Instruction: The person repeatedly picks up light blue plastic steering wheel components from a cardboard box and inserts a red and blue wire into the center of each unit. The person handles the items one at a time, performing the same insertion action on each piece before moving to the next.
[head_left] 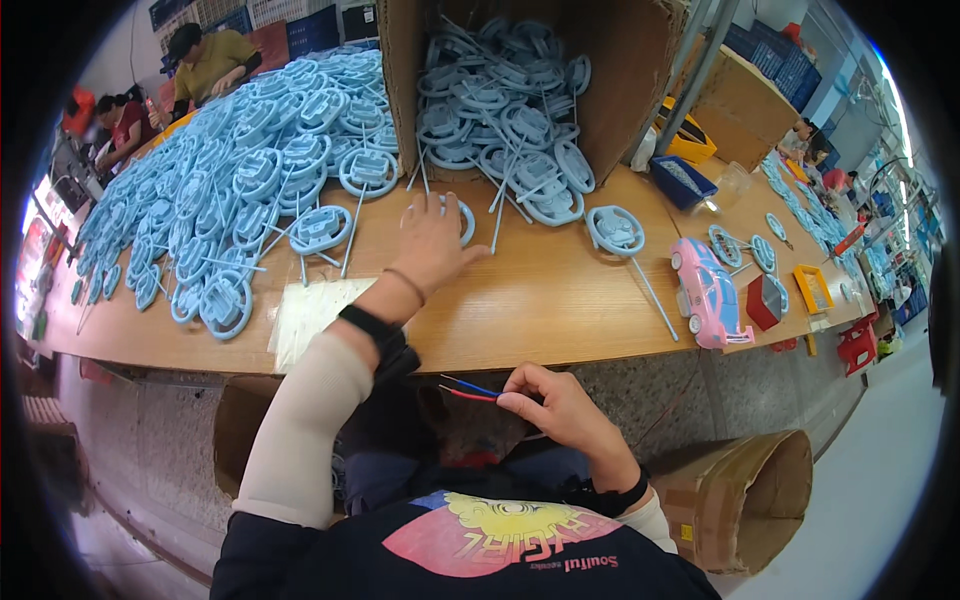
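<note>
My left hand (432, 245) reaches over the table with its fingers stretched out. It lies against a light-blue plastic ring part (466, 222), which it partly covers. Closer to my body, my right hand (562, 405) pinches a pair of thin wires (472, 390), one blue and one red, with bare tips pointing left. Similar ring parts with thin stems form a big pile (250, 170) on the left. A single ring part (615, 231) lies right of my left hand, its stem pointing toward the table's front edge.
An upright cardboard box (625, 90) at the back holds many more ring parts. To the right are a pink toy car (708, 290), a red box (764, 302), a yellow tray (813, 288) and a blue bin (683, 182). Another cardboard box (745, 500) stands on the floor. People sit at far left and right.
</note>
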